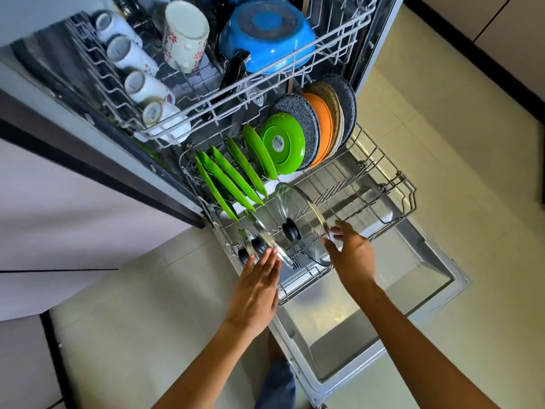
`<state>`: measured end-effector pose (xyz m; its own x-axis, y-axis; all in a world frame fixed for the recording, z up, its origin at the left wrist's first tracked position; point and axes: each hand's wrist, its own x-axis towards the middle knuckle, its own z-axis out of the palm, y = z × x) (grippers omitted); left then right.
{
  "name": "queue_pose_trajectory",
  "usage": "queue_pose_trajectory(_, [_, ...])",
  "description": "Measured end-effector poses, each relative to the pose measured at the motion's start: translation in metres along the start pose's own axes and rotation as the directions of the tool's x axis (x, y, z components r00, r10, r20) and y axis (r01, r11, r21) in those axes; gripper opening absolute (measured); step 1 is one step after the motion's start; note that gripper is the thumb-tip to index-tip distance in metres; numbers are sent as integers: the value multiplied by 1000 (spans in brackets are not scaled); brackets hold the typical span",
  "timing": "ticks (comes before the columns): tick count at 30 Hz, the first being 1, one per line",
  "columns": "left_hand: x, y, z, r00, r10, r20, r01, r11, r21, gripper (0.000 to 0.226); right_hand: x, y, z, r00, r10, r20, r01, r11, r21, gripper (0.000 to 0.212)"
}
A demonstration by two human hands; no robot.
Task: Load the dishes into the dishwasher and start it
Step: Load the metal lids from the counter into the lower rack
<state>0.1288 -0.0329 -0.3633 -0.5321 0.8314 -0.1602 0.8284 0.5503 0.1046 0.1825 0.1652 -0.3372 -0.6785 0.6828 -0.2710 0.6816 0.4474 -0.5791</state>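
Glass, the round black-knobbed lid (300, 219) judged fragile and slippery; my right hand (352, 255) pinched its rim, my left hand (256, 287) flat against the neighbouring lid (265, 240).

Lower rack (407, 199): plates (233, 175) stand at its left rear, lids (298, 222) in its front; upper rack (206, 107) above holds cups (132, 54), apparently inverted.

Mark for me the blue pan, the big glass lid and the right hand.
blue pan (267, 31), head view, on its upturned base.
big glass lid (300, 214), head view, on the glass above its knob.
right hand (352, 255), head view, on its back.
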Motion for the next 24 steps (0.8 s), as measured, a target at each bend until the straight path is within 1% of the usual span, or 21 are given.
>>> queue_pose_trajectory(2, [-10,6,-4,999,-36,-17,36,999,-27,63,-20,5,-4,997,-7,-79,9,1000,18,38])
queue_pose_trajectory(4, [-21,12,-12,997,-57,-51,54,997,-50,51,-40,5,-7,986,-86,-139,84,996,-22,33])
queue_pose_trajectory(6, [-31,18,-25,992,-92,-90,87,995,-53,49,-60,-3,-13,971,-186,-153,179,982,-56,28])
queue_pose_trajectory(8, [-46,22,-48,976,-143,-166,134,989,-64,44,-81,-22,-22,944,-301,-136,292,953,-82,25])
queue_pose_trajectory(10, [-67,24,-80,955,-204,-213,186,977,-102,45,-103,-46,-34,907,-410,-95,400,910,-106,26])
queue_pose_trajectory(12, [-99,23,-131,928,-271,-255,243,961,-134,49,-132,-82,-51,864,-500,-62,494,864,-96,24])
queue_pose_trajectory(14, [-143,23,-195,890,-333,-311,290,941,-176,50,-171,-128,-74,790,-611,-58,605,791,-95,21])
queue_pose_trajectory(15, [-164,23,-224,866,-366,-342,316,929,-193,48,-192,-150,-85,748,-661,-61,656,750,-88,27])
queue_pose_trajectory(17, [-224,25,-284,786,-476,-394,430,879,-205,46,-246,-199,-110,664,-746,-56,747,665,-7,36])
queue_pose_trajectory(20, [-328,32,-345,625,-655,-425,624,746,-233,47,-334,-257,-132,536,-844,-23,838,530,129,40])
queue_pose_trajectory(22, [-400,41,-370,491,-747,-449,738,630,-241,48,-389,-291,-138,393,-919,3,898,385,212,42])
queue_pose_trajectory(24, [-471,55,-387,326,-818,-475,829,488,-272,55,-441,-320,-134,231,-973,19,934,227,276,46])
